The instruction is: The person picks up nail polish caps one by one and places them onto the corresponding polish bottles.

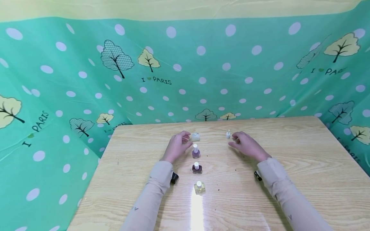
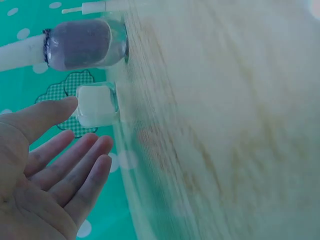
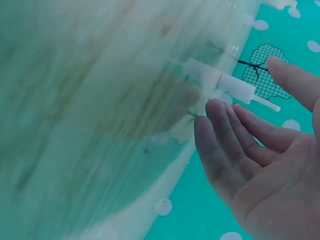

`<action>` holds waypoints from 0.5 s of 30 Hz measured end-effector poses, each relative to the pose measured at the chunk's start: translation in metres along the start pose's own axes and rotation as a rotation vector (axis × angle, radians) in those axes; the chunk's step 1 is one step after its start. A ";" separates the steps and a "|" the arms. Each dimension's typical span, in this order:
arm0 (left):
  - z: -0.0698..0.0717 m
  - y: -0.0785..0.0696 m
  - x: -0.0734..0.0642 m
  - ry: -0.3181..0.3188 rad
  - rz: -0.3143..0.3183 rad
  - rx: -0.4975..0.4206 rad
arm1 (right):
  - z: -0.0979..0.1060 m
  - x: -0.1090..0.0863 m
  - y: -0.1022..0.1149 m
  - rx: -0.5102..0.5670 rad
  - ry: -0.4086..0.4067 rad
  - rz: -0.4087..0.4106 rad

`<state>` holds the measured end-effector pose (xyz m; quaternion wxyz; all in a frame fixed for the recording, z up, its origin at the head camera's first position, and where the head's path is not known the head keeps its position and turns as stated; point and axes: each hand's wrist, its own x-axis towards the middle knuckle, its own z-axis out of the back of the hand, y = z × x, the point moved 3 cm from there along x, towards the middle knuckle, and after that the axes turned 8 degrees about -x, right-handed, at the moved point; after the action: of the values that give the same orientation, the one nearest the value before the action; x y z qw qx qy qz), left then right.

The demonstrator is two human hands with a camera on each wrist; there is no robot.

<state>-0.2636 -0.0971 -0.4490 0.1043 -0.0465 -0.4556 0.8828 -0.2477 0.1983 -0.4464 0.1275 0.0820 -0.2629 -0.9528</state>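
Note:
My left hand (image 1: 177,147) is beside an uncapped white nail polish bottle (image 1: 195,137), relaxed fingers apart and nothing held. In the left wrist view its thumb overlaps the edge of that bottle (image 2: 95,105). A white nail polish cap (image 1: 228,135) stands on the table with its brush pointing up. Just to the right of the cap is my right hand (image 1: 248,146), fingers gently bent around empty space. The right wrist view shows the cap (image 3: 237,89) beyond its fingertips. Nearest the white bottle stands a purple nail polish bottle (image 1: 196,154), its white cap on.
Closer to me, a dark nail polish bottle (image 1: 197,169) and a pale yellow one (image 1: 199,188) continue the column, both white-capped. The wooden table (image 1: 300,147) ends at a green dotted cloth (image 1: 185,70) behind and at the left. Glare streaks the front of the tabletop.

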 end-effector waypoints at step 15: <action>-0.008 0.009 0.020 0.047 0.013 -0.071 | -0.005 0.027 -0.007 0.051 0.003 -0.007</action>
<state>-0.2826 -0.0914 -0.4610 0.1073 -0.0741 -0.4839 0.8654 -0.2738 0.1935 -0.4568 0.1224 0.0875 -0.2868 -0.9461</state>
